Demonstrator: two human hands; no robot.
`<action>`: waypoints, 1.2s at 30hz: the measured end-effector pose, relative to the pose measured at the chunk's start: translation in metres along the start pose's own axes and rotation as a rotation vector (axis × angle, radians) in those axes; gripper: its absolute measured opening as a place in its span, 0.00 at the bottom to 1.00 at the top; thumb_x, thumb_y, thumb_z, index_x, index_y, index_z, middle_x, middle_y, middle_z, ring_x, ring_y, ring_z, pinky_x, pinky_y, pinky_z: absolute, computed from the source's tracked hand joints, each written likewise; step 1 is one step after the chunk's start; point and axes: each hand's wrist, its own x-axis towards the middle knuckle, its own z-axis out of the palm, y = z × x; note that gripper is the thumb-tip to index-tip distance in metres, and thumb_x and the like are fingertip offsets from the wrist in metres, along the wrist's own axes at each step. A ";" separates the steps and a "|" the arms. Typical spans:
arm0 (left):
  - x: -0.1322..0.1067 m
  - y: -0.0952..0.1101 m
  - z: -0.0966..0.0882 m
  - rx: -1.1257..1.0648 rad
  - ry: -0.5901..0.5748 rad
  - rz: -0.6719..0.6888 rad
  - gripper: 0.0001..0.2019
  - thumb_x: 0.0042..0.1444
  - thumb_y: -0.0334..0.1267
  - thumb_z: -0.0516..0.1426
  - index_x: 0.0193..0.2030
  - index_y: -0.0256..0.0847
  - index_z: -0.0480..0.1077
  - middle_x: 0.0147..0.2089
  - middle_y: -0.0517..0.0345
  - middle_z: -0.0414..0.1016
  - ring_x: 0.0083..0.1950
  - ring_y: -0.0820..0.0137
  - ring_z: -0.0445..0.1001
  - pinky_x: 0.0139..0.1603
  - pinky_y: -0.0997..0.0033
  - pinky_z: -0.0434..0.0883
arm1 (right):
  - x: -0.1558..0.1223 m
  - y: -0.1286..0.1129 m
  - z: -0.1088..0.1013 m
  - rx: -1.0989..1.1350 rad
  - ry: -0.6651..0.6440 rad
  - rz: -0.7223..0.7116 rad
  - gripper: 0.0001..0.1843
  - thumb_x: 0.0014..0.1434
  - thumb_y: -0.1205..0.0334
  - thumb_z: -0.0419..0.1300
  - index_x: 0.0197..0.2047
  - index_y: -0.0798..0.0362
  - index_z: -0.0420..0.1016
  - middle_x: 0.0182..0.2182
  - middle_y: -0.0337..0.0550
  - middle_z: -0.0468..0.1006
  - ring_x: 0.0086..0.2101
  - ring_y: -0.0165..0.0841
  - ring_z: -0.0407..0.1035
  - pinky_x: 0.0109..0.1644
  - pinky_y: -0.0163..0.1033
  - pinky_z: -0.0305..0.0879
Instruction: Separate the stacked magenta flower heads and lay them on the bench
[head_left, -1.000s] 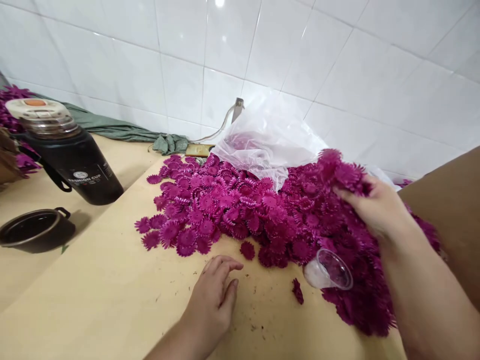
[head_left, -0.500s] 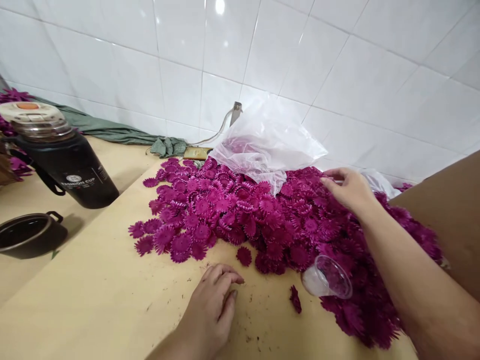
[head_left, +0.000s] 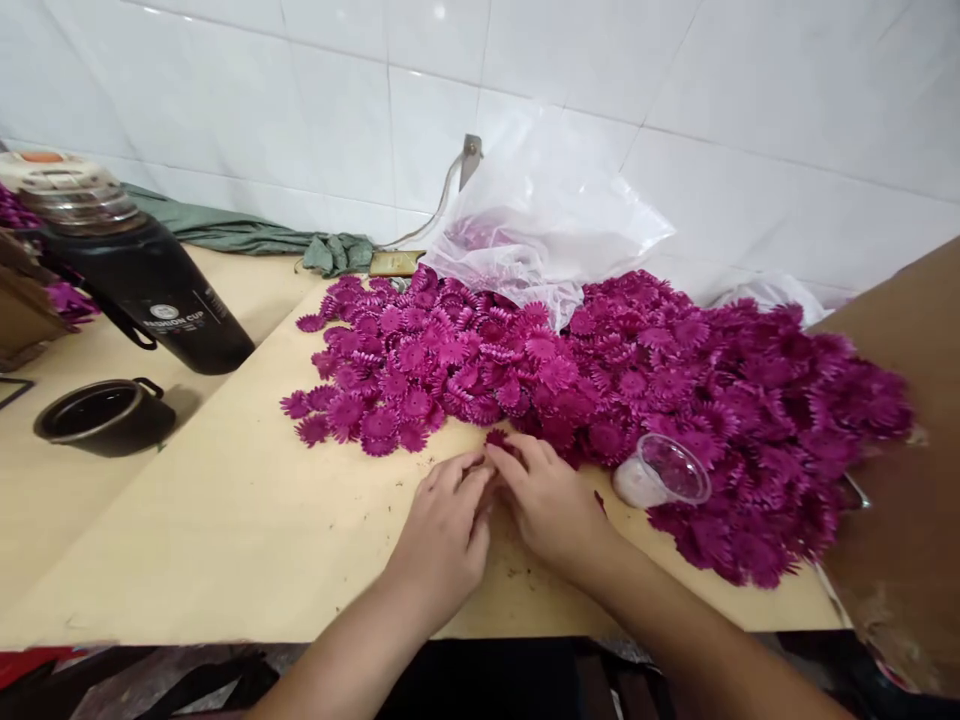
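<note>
My left hand [head_left: 448, 525] and my right hand [head_left: 551, 500] meet low over the board, just in front of the pile of magenta artificial flower pieces [head_left: 457, 350]. Both hands are closed, with fingertips pressed together at one spot. Whatever they pinch is hidden by the fingers. A single flower piece [head_left: 496, 437] shows just beyond the fingertips. Beside my right hand, a small clear plastic cup [head_left: 671, 470] lies tipped at the edge of the pile, with something whitish in its bottom. A loose flower piece is mostly covered by my right hand.
A clear plastic bag [head_left: 555, 230] lies on the back of the pile against the tiled wall. At left stand a black bottle [head_left: 176, 310] and a black cup [head_left: 101, 425]. Green cloth [head_left: 247, 235] runs along the wall. A cardboard box [head_left: 900, 480] borders the right side.
My right hand has come from the back right of the pile down to my left hand, and their fingertips now meet. The camera view has tilted down, showing the board's front edge.
</note>
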 end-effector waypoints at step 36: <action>-0.001 0.002 -0.009 0.079 -0.092 0.085 0.12 0.59 0.32 0.48 0.46 0.38 0.69 0.48 0.47 0.73 0.50 0.59 0.72 0.50 0.52 0.71 | -0.022 0.013 0.024 -0.027 0.169 0.354 0.15 0.64 0.59 0.47 0.42 0.60 0.69 0.33 0.53 0.69 0.32 0.41 0.67 0.33 0.45 0.66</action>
